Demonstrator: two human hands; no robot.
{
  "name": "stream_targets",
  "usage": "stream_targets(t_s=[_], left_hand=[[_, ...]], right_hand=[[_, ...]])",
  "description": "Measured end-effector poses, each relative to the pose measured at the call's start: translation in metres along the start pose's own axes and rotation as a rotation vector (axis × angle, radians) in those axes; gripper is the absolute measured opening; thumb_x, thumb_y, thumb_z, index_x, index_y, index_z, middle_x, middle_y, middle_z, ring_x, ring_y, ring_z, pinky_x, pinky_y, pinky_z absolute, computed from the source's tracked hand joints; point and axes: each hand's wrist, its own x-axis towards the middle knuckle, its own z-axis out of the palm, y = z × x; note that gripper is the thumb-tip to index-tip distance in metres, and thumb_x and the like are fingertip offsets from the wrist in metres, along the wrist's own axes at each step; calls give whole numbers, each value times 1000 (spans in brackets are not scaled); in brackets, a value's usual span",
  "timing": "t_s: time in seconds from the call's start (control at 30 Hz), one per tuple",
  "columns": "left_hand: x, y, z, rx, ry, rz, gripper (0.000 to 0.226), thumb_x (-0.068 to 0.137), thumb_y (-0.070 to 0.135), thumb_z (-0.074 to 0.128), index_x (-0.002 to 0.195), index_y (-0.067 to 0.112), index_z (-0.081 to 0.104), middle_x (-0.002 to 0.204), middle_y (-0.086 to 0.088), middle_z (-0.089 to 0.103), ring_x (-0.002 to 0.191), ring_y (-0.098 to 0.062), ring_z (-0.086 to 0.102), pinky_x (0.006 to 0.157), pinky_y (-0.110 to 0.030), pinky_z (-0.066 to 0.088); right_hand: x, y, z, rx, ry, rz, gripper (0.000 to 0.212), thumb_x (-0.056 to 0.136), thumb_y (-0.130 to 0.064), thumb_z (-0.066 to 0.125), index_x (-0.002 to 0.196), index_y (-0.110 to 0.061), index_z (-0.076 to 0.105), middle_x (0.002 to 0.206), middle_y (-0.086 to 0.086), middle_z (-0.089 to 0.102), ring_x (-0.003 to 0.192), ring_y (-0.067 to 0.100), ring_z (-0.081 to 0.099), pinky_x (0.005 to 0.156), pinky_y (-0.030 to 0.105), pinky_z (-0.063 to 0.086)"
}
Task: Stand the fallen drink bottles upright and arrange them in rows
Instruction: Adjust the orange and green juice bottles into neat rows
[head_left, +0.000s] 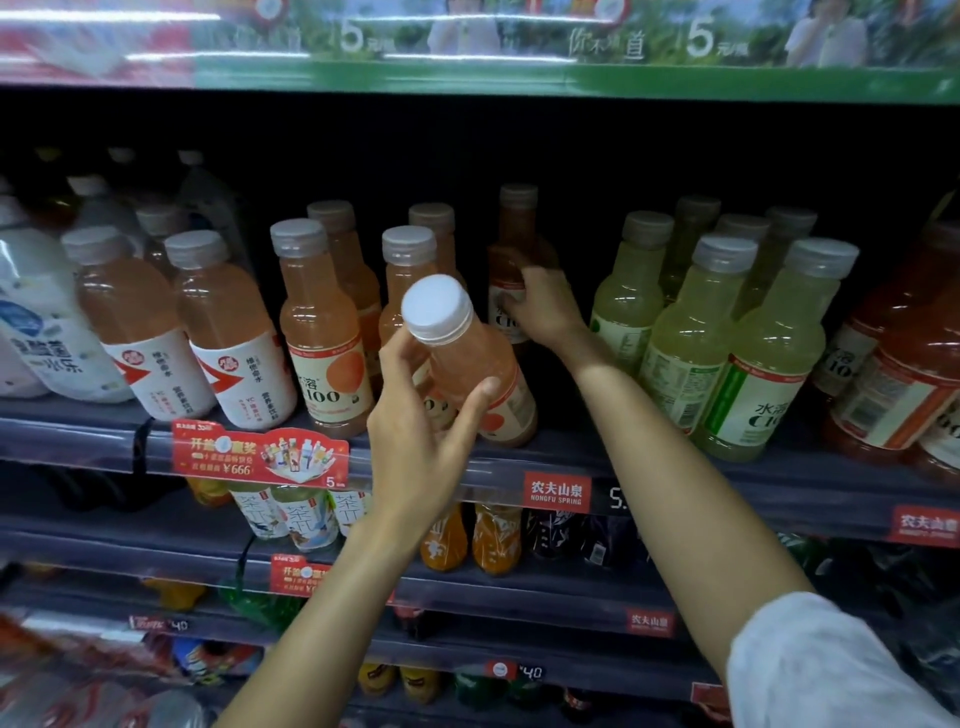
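The left hand (421, 415) gripped a tilted pink bottle (467, 364) by its body, white cap toward the camera, at the shelf's front edge (675, 467), while the right hand (545, 306) curled its fingers around the label of a deeper upright pink bottle (514, 249) at the back of the same shelf. Beside them stood a pink bottle marked "C100" (322, 332) and yellow-green "C100" bottles (763, 358), above a red "NONGFU SPRING" tag (557, 491) and a red promotional tag reading "¥666" (260, 452).
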Motion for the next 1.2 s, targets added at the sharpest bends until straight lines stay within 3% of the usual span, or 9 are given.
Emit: stream_targets(t_s=[0.1, 0.23, 0.4, 0.57, 0.7, 0.87, 1.07, 1.2], left_hand=[[0, 0, 1, 2, 6, -1, 65, 85, 31, 70, 134, 9, 33, 126, 3, 49, 112, 19, 46, 89, -5, 41], [0, -1, 1, 0, 8, 10, 66, 85, 28, 69, 135, 4, 34, 124, 10, 48, 113, 17, 46, 90, -5, 41], [1, -2, 2, 5, 13, 13, 65, 85, 27, 70, 135, 4, 34, 123, 18, 45, 113, 16, 46, 90, -6, 40], [2, -1, 4, 10, 18, 17, 65, 84, 26, 68, 136, 4, 33, 125, 7, 49, 113, 17, 46, 91, -6, 40], [2, -2, 3, 26, 17, 10, 66, 85, 28, 69, 136, 5, 33, 126, 1, 51, 113, 14, 48, 91, -7, 40], [3, -1, 4, 43, 14, 0, 66, 85, 28, 70, 136, 7, 34, 126, 3, 50, 112, 19, 45, 91, -4, 38], [4, 1, 7, 115, 12, 17, 70, 84, 35, 67, 138, 4, 35, 126, 8, 47, 110, 26, 40, 88, 0, 36], [10, 2, 8, 143, 17, 32, 72, 85, 43, 64, 141, 11, 33, 124, 15, 47, 110, 13, 46, 87, -4, 42]], right_hand=[[-3, -2, -2, -93, 94, -21, 47, 93, -14, 54, 138, -25, 45, 140, 15, 37, 122, 33, 48, 95, 31, 41], [-18, 0, -1, -130, 158, -46, 45, 92, -15, 56, 135, -25, 49, 141, 19, 32, 120, 38, 44, 95, 36, 38], [-39, -1, -7, -11, 186, -13, 45, 86, -20, 64, 127, -29, 47, 126, 15, 37, 113, 32, 42, 90, 38, 39], [-44, 0, -6, 215, 273, 11, 66, 72, -19, 79, 123, -10, 38, 123, 14, 46, 108, 30, 49, 87, 39, 43], [-44, 4, -5, 320, 253, 78, 86, 72, -19, 80, 139, -17, 27, 134, 14, 46, 118, 26, 51, 93, 37, 45], [-49, 9, -4, 341, 192, 92, 68, 75, -19, 76, 132, -13, 39, 121, 9, 58, 104, 25, 60, 87, 37, 48], [-53, 9, -4, 334, 194, 66, 66, 76, -23, 77, 130, -19, 39, 120, 6, 59, 99, 21, 62, 84, 42, 51], [-53, 12, -5, 352, 200, 70, 65, 75, -24, 77, 129, -22, 39, 118, 4, 60, 100, 21, 62, 85, 44, 51]])
